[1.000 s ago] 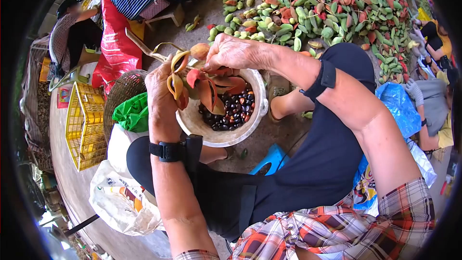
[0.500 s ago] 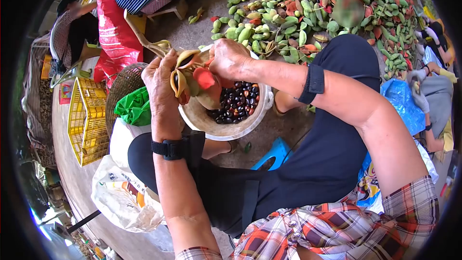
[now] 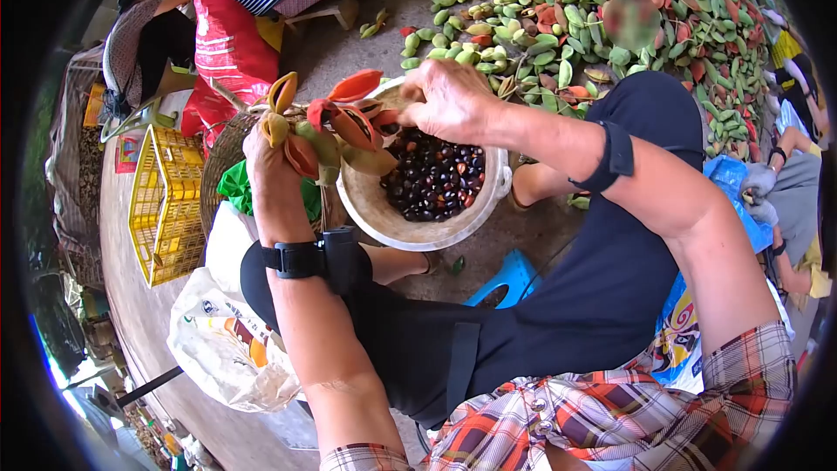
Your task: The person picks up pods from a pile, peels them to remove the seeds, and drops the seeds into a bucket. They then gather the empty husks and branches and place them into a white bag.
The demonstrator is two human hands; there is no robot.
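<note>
My left hand [image 3: 266,161] grips a cluster of split red and yellow-green seed pods [image 3: 324,126] on a stem, held just left of a white bucket [image 3: 375,214]. The bucket holds several dark, glossy seeds [image 3: 433,179]. My right hand [image 3: 446,98] is over the bucket's far rim, fingers pinched on one red pod at the cluster's right side. A black band wraps each wrist.
A big heap of green and red pods [image 3: 602,13] covers the ground beyond the bucket. A woven basket [image 3: 218,166] with a green bag [image 3: 237,187], a yellow crate [image 3: 166,205] and a red sack [image 3: 228,48] lie left. Other people sit at the top left and right edge. A blue stool [image 3: 514,275] stands under my legs.
My left hand has shifted the pod cluster left, off the bucket's middle, so more dark seeds show. My right hand has stayed at the far rim, working at a pod.
</note>
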